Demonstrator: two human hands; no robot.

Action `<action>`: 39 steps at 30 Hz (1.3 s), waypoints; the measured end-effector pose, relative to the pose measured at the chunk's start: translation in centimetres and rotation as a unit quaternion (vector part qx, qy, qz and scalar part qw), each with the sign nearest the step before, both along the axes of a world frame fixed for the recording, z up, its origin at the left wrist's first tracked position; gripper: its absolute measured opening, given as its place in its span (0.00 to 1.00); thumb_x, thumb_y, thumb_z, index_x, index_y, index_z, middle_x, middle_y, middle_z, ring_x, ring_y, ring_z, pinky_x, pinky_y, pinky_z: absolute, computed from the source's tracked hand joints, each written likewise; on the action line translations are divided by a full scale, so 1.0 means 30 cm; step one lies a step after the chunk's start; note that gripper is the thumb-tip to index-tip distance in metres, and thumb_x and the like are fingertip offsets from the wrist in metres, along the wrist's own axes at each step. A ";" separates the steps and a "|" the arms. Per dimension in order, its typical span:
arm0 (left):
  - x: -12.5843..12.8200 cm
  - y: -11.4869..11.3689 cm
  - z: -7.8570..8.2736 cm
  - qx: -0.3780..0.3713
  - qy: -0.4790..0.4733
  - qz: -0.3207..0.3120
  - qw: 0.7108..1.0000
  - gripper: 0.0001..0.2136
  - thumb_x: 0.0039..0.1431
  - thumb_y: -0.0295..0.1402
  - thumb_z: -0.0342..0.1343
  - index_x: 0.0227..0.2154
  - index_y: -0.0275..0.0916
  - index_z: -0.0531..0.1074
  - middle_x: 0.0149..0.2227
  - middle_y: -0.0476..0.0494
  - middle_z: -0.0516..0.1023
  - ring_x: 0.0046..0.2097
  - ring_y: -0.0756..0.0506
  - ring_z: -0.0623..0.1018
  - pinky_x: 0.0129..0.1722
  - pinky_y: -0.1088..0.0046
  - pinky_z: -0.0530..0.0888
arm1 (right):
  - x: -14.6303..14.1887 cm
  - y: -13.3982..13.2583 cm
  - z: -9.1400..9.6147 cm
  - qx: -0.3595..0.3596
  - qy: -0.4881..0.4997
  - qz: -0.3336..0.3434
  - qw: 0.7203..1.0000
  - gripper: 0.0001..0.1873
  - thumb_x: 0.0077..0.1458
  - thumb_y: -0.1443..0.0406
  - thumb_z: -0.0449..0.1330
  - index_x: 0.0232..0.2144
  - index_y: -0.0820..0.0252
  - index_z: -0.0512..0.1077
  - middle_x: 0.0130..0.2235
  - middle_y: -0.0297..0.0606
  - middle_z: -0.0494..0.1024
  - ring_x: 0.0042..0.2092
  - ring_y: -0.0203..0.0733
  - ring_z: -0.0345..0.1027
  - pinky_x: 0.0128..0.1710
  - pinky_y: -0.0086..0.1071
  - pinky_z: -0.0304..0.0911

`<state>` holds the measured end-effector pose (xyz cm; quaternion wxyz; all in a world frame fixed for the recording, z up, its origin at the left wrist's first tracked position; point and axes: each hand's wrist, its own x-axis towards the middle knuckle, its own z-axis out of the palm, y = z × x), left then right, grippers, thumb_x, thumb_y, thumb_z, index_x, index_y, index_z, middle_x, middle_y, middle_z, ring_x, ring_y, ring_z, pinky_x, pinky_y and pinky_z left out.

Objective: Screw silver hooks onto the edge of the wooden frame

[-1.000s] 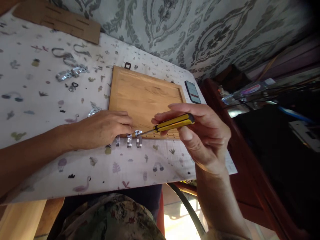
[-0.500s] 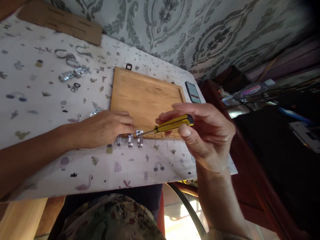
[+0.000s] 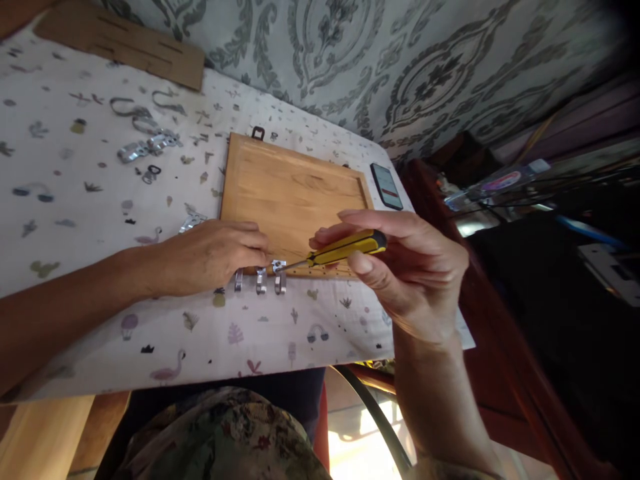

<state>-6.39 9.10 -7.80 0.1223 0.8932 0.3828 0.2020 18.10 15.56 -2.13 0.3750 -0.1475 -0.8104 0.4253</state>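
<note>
A wooden board (image 3: 293, 193) lies flat on the patterned tablecloth (image 3: 75, 220). Along its near edge hang several small metal hooks (image 3: 260, 280). My right hand (image 3: 410, 273) is closed round a yellow-and-black screwdriver (image 3: 345, 247), whose tip meets the rightmost hook (image 3: 279, 268). My left hand (image 3: 210, 257) rests palm down on the board's near left corner, fingers curled and pressed by the hooks; what they pinch, if anything, is hidden.
Loose metal hooks and brackets (image 3: 143, 143) are scattered on the cloth at the far left. A brown slotted board (image 3: 120, 43) lies at the back. A phone (image 3: 386, 185) sits right of the wooden board. The table edge runs close to my lap.
My right hand has shifted slightly and its fingers have rolled round the screwdriver handle; the tip stays on the hook. My left hand has not moved.
</note>
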 end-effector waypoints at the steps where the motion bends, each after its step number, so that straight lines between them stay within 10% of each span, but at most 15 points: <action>1: 0.000 0.002 -0.002 0.004 0.002 -0.004 1.000 0.19 0.65 0.18 0.44 0.44 0.39 0.79 0.42 0.43 0.80 0.44 0.45 0.74 0.39 0.72 0.68 | 0.002 0.001 -0.001 0.003 -0.002 -0.005 1.000 0.15 0.60 0.65 0.68 0.50 0.51 0.78 0.43 0.33 0.84 0.43 0.41 0.81 0.44 0.37 0.80; 27: -0.006 0.006 -0.017 0.027 -0.005 -0.005 1.000 0.20 0.62 0.15 0.45 0.46 0.38 0.78 0.44 0.41 0.81 0.46 0.45 0.77 0.43 0.71 0.72 | -0.029 -0.053 -0.010 0.106 0.081 -0.209 0.969 0.09 0.55 0.65 0.71 0.38 0.49 0.78 0.34 0.32 0.82 0.34 0.43 0.79 0.32 0.38 0.77; 39: -0.005 0.007 -0.013 0.010 -0.012 -0.007 1.000 0.18 0.64 0.17 0.47 0.45 0.39 0.78 0.43 0.41 0.81 0.45 0.45 0.77 0.42 0.72 0.73 | -0.024 -0.028 -0.047 0.093 0.052 -0.184 0.977 0.09 0.56 0.65 0.70 0.39 0.47 0.77 0.34 0.30 0.81 0.32 0.40 0.76 0.32 0.36 0.76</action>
